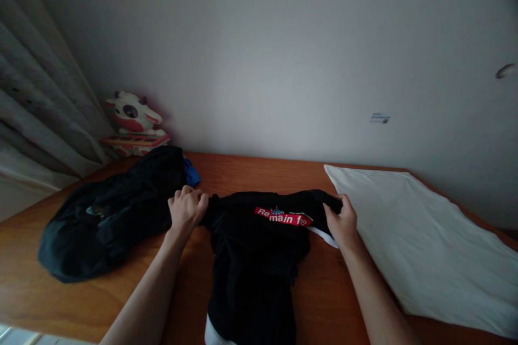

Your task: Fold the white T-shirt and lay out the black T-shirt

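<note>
A black garment with a red printed label reading "Remain" and white edging is stretched between my two hands, its lower part lying on the wooden table. My left hand is closed on its left end, fingers curled round the cloth. At the opposite end my right hand pinches the cloth between thumb and fingers. White fabric shows under the garment beside my right hand and at its bottom edge. Whether this is a shirt or another kind of clothing cannot be told, as it is bunched.
Left of my hands lies a dark bundle of clothing with a bit of blue cloth behind it. A toy cow with a keyboard stands by the curtain. A white cloth covers the table's right side. The wall rises behind.
</note>
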The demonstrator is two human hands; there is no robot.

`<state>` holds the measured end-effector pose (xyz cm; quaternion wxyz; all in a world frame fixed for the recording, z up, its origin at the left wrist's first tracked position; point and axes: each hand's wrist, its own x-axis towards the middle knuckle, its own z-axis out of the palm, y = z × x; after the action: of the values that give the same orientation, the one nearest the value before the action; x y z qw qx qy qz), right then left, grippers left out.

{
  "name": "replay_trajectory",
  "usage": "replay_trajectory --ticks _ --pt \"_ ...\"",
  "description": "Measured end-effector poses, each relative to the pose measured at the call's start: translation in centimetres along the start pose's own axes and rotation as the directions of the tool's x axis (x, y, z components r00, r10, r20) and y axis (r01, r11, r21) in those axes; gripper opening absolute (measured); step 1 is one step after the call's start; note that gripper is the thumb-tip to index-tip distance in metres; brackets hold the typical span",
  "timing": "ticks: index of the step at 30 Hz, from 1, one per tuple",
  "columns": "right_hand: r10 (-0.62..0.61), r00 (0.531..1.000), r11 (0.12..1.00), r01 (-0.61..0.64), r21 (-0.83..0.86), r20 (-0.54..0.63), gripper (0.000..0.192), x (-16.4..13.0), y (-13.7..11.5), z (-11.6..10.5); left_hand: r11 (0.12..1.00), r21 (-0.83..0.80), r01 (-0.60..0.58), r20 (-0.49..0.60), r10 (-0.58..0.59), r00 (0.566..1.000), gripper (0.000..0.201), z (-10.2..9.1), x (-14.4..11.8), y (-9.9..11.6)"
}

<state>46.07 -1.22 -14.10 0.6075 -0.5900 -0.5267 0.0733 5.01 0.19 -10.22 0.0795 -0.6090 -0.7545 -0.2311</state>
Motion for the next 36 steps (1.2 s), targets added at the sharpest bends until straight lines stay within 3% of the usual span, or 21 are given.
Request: replay_trajectory --ticks 4,6,8,12,16,21,23,26,28,32,34,36 --pt "0.026 0.991 1.0 -0.025 -0.006 0.133 0.02 -0.3 -0.6 -0.1 0.985 -0.109 -0.137 -0.009 0.137 0.991 0.028 0.6 0.0 0.4" --pt "0.042 0.986 0.999 -0.038 -0.028 0.162 0.021 -0.5 -0.8 0.0 0.925 -0.26 -0.276 -0.035 0.277 0.96 0.016 1.0 0.2 0.7" --pt "0.045 0.987 0.998 -0.039 -0.043 0.151 0.022 -0.6 -0.9 0.1 0.857 -0.394 -0.332 -0.016 0.355 0.935 0.023 1.3 0.4 1.0" --pt "0.01 0.996 0.999 -0.007 -0.034 0.087 0.027 -0.6 -0.7 0.5 0.856 -0.485 -0.18 0.135 0.277 0.951 0.02 1.5 0.5 1.4" --pt "-0.046 0.996 0.999 0.045 0.013 0.081 0.034 -0.6 -0.9 0.6 0.9 -0.43 -0.07 0.295 0.214 0.931 0.023 1.2 0.5 1.3" --pt "-0.078 0.983 0.997 0.072 0.041 0.168 0.033 -0.9 -1.4 0.9 0.858 -0.511 -0.051 0.349 0.261 0.9 0.017 1.0 0.3 1.3" --pt "-0.086 0.984 0.996 0.082 0.032 0.158 0.036 -0.9 -1.4 1.0 0.838 -0.546 -0.022 0.311 0.226 0.923 0.013 0.9 0.3 1.5" --pt "-0.125 0.987 0.991 0.13 -0.045 0.097 0.036 -0.7 -1.0 0.9 0.764 -0.644 0.039 0.096 0.031 0.995 0.006 0.7 0.4 1.9" --pt "-0.181 0.983 0.972 0.182 -0.15 0.017 0.031 -0.2 -0.6 0.6 0.675 -0.735 0.064 -0.032 -0.129 0.991 0.009 0.6 0.6 2.0" --pt "-0.269 0.951 0.929 0.214 -0.301 -0.152 0.031 0.5 0.3 0.0 0.47 -0.877 0.097 -0.061 -0.311 0.948 0.018 0.5 0.9 1.7" --pt "-0.265 0.95 0.932 0.209 -0.296 -0.163 0.028 0.7 0.6 -0.3 0.522 -0.851 0.055 -0.121 -0.298 0.947 0.014 0.6 0.9 1.3" --pt "-0.247 0.958 0.941 0.202 -0.272 -0.146 0.024 0.7 0.6 -0.3 0.692 -0.722 -0.007 -0.195 -0.194 0.961 0.009 0.8 0.7 0.9"
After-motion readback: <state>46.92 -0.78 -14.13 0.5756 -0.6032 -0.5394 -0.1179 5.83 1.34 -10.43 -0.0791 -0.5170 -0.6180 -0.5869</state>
